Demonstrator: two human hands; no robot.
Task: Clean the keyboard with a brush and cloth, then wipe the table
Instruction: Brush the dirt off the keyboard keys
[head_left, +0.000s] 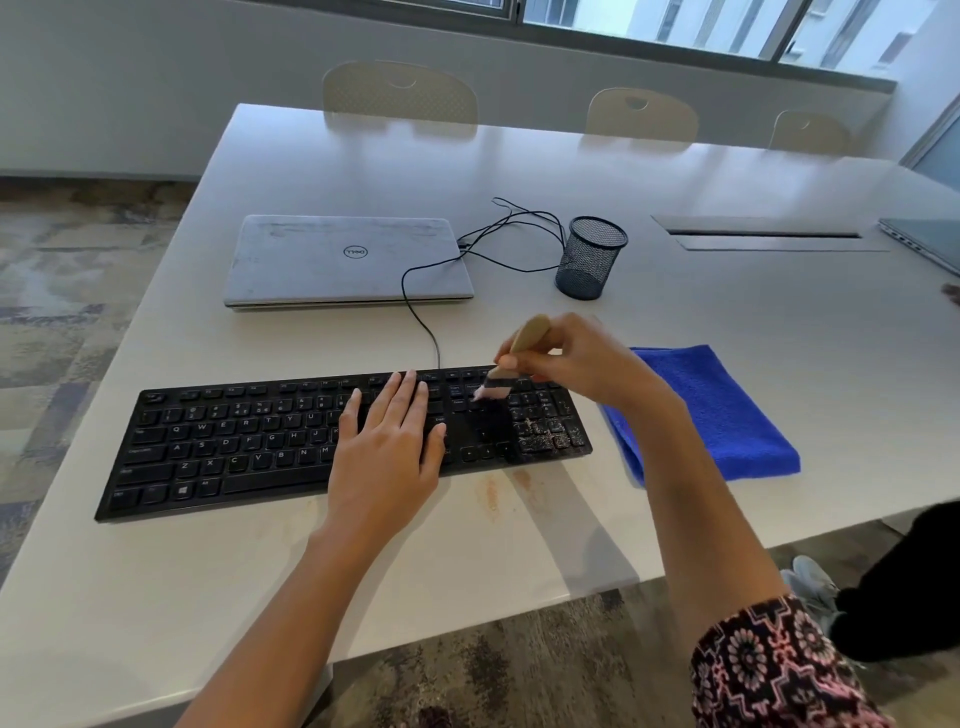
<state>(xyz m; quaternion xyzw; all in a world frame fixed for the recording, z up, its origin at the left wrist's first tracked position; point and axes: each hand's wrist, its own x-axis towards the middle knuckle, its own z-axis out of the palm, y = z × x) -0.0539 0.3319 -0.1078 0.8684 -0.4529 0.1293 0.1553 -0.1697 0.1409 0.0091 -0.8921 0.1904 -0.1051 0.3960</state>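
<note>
A black keyboard (228, 447) lies across the white table (519, 545). My left hand (389, 447) rests flat on its right-middle keys with straight fingers. My right hand (566, 358) grips a small wooden-handled brush (496, 387), whose pale bristles touch the keys near the top right of the keyboard. Brown crumbs lie on the number pad (545, 431). A folded blue cloth (711, 410) lies on the table just right of the keyboard, partly behind my right forearm.
A closed silver laptop (348, 260) sits behind the keyboard, with a black cable (415, 306) running to it. A black mesh pen cup (589, 257) stands to its right. Reddish smears (493, 493) mark the table before the keyboard. Another laptop (924, 241) is far right.
</note>
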